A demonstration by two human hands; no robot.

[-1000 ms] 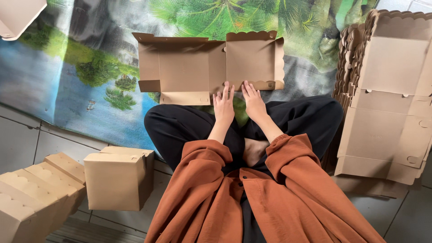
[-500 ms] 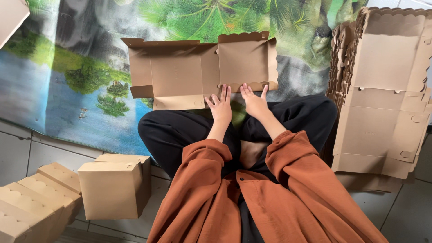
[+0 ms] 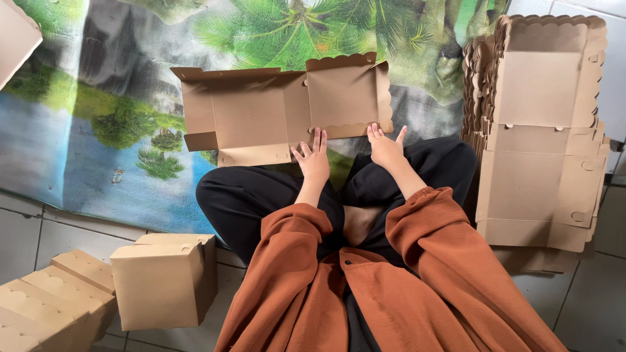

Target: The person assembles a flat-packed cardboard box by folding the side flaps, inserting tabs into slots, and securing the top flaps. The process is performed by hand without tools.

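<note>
The person wears a loose rust-orange top (image 3: 391, 287) with long sleeves gathered at elastic cuffs (image 3: 427, 195), buttoned in front, over black trousers (image 3: 248, 195).

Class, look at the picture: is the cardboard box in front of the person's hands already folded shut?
No: the cardboard box lies opened out flat on the printed mat, with the left hand and right hand at its near edge.

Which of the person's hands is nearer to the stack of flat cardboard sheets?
The right. The right hand rests at the near edge of the unfolded box, on the side toward the stack of flat cardboard sheets. The left hand lies farther from the stack.
</note>
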